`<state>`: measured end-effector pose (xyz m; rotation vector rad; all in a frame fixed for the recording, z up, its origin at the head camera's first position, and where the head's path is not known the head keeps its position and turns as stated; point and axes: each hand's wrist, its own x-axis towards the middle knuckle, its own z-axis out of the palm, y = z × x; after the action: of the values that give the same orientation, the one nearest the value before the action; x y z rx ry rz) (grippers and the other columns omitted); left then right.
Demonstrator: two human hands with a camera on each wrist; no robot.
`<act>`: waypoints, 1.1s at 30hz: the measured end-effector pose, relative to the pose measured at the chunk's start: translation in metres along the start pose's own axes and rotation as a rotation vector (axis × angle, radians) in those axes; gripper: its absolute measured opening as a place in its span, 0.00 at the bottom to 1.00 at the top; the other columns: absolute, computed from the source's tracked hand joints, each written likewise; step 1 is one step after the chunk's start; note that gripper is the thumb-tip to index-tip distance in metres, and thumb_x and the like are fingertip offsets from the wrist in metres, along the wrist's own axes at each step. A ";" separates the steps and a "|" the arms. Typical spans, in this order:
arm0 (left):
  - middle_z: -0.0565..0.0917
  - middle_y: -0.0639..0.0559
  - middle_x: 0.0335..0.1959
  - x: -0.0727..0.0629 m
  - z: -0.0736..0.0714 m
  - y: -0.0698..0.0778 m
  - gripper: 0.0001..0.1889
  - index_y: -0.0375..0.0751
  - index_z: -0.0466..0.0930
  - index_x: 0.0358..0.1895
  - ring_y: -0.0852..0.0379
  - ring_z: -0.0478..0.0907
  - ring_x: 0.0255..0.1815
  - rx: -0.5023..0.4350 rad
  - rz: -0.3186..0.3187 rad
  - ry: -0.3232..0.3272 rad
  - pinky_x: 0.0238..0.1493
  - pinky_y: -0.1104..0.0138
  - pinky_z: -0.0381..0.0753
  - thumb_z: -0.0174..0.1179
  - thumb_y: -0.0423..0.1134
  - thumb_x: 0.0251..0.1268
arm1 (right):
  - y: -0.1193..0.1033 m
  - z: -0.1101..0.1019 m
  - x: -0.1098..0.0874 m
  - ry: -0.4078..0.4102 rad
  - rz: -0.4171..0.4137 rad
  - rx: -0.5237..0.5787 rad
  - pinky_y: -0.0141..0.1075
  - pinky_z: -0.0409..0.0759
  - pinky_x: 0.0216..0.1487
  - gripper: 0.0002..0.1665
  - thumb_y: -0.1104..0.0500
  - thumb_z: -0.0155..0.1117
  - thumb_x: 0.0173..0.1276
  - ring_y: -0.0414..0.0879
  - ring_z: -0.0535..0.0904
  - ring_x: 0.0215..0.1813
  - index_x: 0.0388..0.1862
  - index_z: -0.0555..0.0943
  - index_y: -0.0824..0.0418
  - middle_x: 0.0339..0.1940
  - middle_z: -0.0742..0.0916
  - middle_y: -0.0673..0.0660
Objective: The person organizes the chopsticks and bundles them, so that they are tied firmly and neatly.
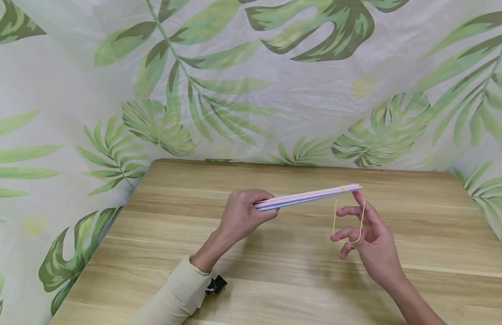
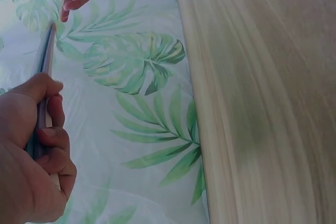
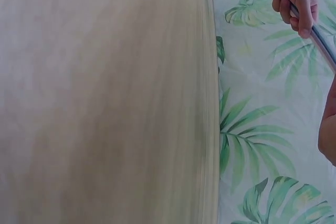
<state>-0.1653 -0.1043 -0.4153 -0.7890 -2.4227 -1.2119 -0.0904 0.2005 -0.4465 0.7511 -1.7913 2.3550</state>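
Observation:
My left hand (image 1: 244, 210) grips one end of a bundle of thin pink and blue sticks, perhaps straws (image 1: 307, 197), which slants up to the right above the table. A yellow band (image 1: 343, 189) circles the bundle near its far end. My right hand (image 1: 376, 239) has its fingers spread and bent inside a thin yellow rubber band (image 1: 362, 221), stretched into a loop below that end. One raised finger meets the bundle's tip. Whether the loop joins the band on the sticks, I cannot tell. The left wrist view shows the left fingers wrapped round the bundle (image 2: 44, 59).
A wood-grain table (image 1: 291, 280) lies beneath both hands. Behind and beside it hangs a pale cloth with green leaf prints (image 1: 307, 104). A small black object (image 1: 216, 284) sits at the left sleeve's cuff (image 1: 190, 280).

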 end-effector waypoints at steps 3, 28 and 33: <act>0.90 0.53 0.27 0.001 -0.002 -0.003 0.05 0.42 0.93 0.33 0.67 0.75 0.23 0.020 0.053 0.000 0.26 0.75 0.74 0.74 0.30 0.53 | -0.002 -0.003 0.002 0.002 0.013 0.095 0.34 0.87 0.28 0.45 0.76 0.56 0.78 0.43 0.93 0.43 0.89 0.55 0.60 0.60 0.82 0.53; 0.86 0.56 0.23 0.005 -0.005 -0.010 0.08 0.42 0.92 0.32 0.70 0.71 0.23 0.034 0.317 -0.130 0.26 0.79 0.69 0.74 0.26 0.50 | -0.006 -0.012 0.005 0.174 0.057 0.044 0.31 0.83 0.25 0.26 0.82 0.57 0.72 0.41 0.89 0.29 0.64 0.85 0.68 0.45 0.89 0.53; 0.85 0.58 0.23 0.004 -0.003 -0.010 0.08 0.44 0.91 0.31 0.70 0.70 0.23 0.065 0.330 -0.132 0.26 0.79 0.67 0.74 0.27 0.50 | -0.005 -0.010 0.005 0.229 0.068 0.002 0.32 0.81 0.22 0.24 0.85 0.59 0.67 0.43 0.87 0.26 0.55 0.88 0.71 0.42 0.90 0.54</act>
<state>-0.1741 -0.1103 -0.4174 -1.2250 -2.2973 -0.9759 -0.0959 0.2103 -0.4420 0.4056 -1.7444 2.3721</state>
